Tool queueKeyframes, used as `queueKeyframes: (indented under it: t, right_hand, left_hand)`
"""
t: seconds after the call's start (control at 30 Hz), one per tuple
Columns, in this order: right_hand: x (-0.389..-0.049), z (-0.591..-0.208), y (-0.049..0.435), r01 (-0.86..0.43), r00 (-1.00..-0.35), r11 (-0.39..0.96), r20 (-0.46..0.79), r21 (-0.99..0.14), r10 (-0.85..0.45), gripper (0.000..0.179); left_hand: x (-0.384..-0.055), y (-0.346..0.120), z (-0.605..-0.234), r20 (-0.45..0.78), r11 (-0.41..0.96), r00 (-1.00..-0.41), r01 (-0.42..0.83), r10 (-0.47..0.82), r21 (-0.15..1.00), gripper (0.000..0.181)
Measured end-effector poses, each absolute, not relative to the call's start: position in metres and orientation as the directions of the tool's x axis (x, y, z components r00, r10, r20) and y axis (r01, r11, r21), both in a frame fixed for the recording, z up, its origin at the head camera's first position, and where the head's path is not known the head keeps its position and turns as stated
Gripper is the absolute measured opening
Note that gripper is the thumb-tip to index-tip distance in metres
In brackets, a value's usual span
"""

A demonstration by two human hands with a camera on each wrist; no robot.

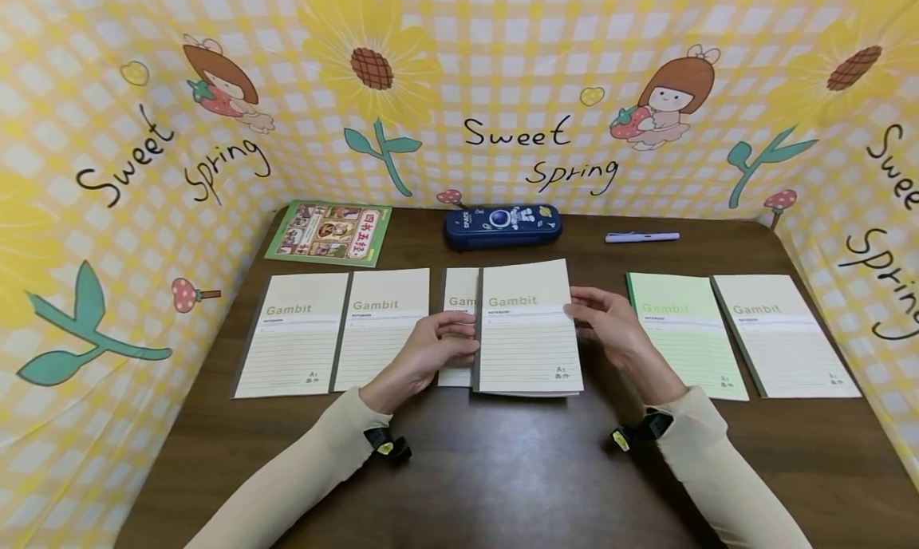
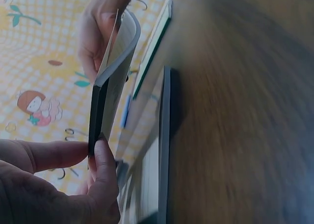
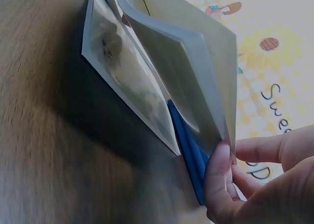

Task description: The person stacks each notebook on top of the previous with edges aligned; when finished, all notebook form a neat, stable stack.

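Note:
A cream Gambit notebook with a grey spine is raised off the table between both hands. My left hand pinches its spine edge between thumb and fingers, as the left wrist view shows at the dark spine. At the opposite edge, my right hand pinches the pages and cover. In the right wrist view the held notebook bends, with its cover standing slightly apart from the pages. Another cream notebook lies partly hidden beneath it and the left hand.
Two cream notebooks lie on the left. A green notebook and another cream notebook are on the right. Behind stand a picture book, a blue pencil case and a lilac pen. Patterned cloth surrounds the brown table.

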State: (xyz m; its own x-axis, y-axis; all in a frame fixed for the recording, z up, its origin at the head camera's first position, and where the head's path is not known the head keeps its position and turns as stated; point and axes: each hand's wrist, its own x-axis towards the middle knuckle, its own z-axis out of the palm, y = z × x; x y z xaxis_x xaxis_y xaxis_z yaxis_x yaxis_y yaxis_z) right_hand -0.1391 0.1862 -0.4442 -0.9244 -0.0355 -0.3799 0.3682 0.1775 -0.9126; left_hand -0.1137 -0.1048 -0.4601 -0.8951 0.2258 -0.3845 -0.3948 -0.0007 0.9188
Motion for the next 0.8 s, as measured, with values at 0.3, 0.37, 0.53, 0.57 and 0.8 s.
queueKeyframes:
  t: [0.3,0.37,0.53,0.57,0.8]
  right_hand:
    - [-0.150,-0.453,0.161,0.358,-0.926,0.157,-0.371,-0.920,-0.062,0.047]
    - [-0.152,-0.456,0.157,0.360,-0.926,0.157,-0.373,-0.920,-0.062,0.046]
    - [-0.157,-0.462,0.145,0.349,-0.929,0.167,-0.364,-0.922,-0.065,0.044]
    - [-0.158,-0.463,0.143,0.346,-0.931,0.167,-0.360,-0.923,-0.065,0.043]
    - [-0.160,-0.469,0.133,0.311,-0.944,0.175,-0.325,-0.934,-0.062,0.041]
  left_hand:
    - [-0.115,-0.127,-0.461,-0.342,0.125,-0.925,-0.325,0.163,0.937,0.049]
    - [-0.115,-0.130,-0.461,-0.325,0.159,-0.932,-0.300,0.163,0.941,0.048]
    - [-0.114,-0.139,-0.462,-0.283,0.220,-0.947,-0.246,0.155,0.944,0.047]
    - [-0.114,-0.140,-0.462,-0.276,0.234,-0.950,-0.237,0.148,0.943,0.047]
    - [-0.115,-0.148,-0.465,-0.254,0.316,-0.960,-0.207,0.117,0.926,0.045]
